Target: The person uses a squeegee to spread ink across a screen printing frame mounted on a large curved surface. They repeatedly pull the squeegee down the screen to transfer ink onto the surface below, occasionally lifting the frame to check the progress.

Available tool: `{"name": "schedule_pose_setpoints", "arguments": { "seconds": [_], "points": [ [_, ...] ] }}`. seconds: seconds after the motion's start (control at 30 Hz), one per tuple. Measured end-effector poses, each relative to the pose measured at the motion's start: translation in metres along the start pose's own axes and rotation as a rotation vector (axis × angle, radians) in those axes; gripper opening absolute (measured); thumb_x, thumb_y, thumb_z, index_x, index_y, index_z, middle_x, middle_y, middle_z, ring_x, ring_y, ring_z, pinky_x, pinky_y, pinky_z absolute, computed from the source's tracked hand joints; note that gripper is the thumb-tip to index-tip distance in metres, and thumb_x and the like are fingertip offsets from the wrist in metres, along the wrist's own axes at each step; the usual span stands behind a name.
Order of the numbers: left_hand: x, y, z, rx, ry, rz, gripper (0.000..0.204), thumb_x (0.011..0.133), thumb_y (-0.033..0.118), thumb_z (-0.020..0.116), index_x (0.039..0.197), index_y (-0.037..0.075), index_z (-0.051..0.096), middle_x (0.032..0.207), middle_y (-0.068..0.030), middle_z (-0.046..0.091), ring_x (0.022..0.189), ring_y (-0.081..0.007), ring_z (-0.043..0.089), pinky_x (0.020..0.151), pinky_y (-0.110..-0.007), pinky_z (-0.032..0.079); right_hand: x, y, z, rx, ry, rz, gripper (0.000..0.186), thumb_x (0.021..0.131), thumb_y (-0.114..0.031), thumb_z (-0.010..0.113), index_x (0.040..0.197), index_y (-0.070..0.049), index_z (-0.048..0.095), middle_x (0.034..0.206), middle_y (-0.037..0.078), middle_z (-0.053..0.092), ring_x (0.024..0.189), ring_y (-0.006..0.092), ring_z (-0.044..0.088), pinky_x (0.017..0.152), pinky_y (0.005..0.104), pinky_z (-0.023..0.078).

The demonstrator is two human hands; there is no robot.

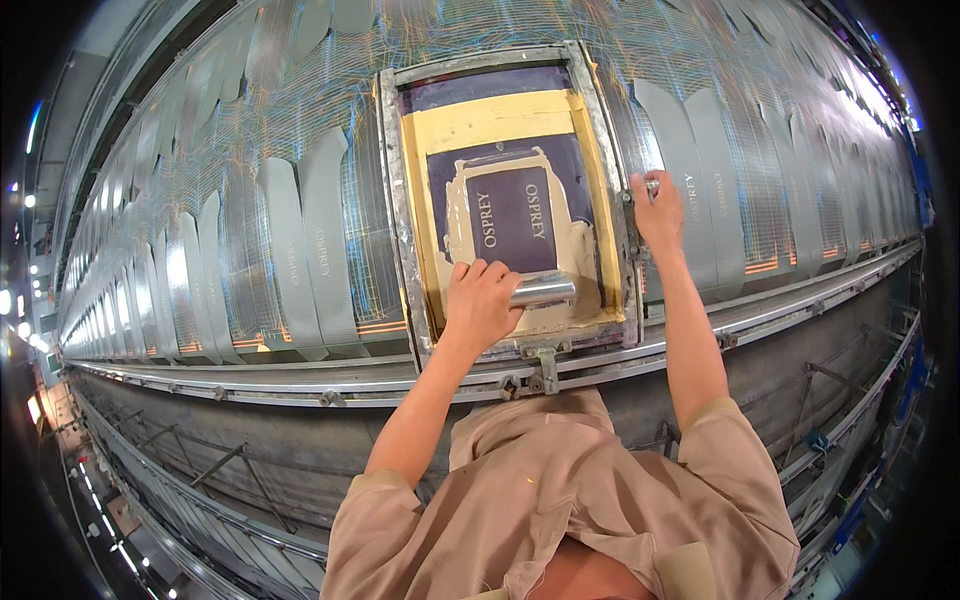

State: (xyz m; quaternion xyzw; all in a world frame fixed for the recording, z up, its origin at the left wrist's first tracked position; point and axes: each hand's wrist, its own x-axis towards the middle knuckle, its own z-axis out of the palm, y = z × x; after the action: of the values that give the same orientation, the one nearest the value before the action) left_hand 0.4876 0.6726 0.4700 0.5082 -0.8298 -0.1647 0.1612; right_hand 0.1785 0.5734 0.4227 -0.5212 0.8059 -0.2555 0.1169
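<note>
A screen-printing frame [393,200] lies in front of me on a long printing table. Its mesh [512,225] is dark purple with light lettering, bordered by yellow tape and cream ink. My left hand [482,308] is closed around one end of a silver squeegee [546,290], which lies across the near part of the screen. At the frame's right side, my right hand [660,218] is closed around a small metal handle [652,185], mostly hidden by the fingers. Grey cut pieces [322,240] with pale print lie on the table left of the frame.
More grey pieces [712,180] lie right of the frame and along the far side, over a surface covered in blue and orange lines. A metal rail [260,375] with bolts runs along the near edge. A clamp [545,370] joins the frame to this rail.
</note>
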Motion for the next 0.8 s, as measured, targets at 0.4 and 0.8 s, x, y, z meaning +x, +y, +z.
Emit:
{"name": "schedule_pose_setpoints", "arguments": {
  "seconds": [0.4,0.8],
  "points": [
    [-0.059,-0.054,-0.056,-0.026,0.122,-0.063,0.036,0.063,0.000,0.073,0.097,0.012,0.073,0.098,-0.0020,0.071,0.093,-0.0259,0.065,0.087,-0.041,0.046,-0.030,-0.087,-0.002,0.258,-0.137,-0.048,0.027,0.097,-0.029,0.067,0.096,-0.003,0.071,0.085,0.016,0.070,0.076,0.0272,0.064,0.073,0.0406,0.049],
    [-0.184,-0.211,-0.167,0.144,0.130,0.000,0.024,0.066,0.004,0.076,0.088,0.014,0.074,0.087,-0.0007,0.073,0.081,-0.0250,0.064,0.078,-0.040,0.043,-0.162,-0.257,0.133,0.585,-0.196,0.012,0.031,0.094,-0.033,0.070,0.090,-0.004,0.065,0.065,0.015,0.060,0.055,0.0244,0.053,0.059,0.0403,0.044]
  ]
}}
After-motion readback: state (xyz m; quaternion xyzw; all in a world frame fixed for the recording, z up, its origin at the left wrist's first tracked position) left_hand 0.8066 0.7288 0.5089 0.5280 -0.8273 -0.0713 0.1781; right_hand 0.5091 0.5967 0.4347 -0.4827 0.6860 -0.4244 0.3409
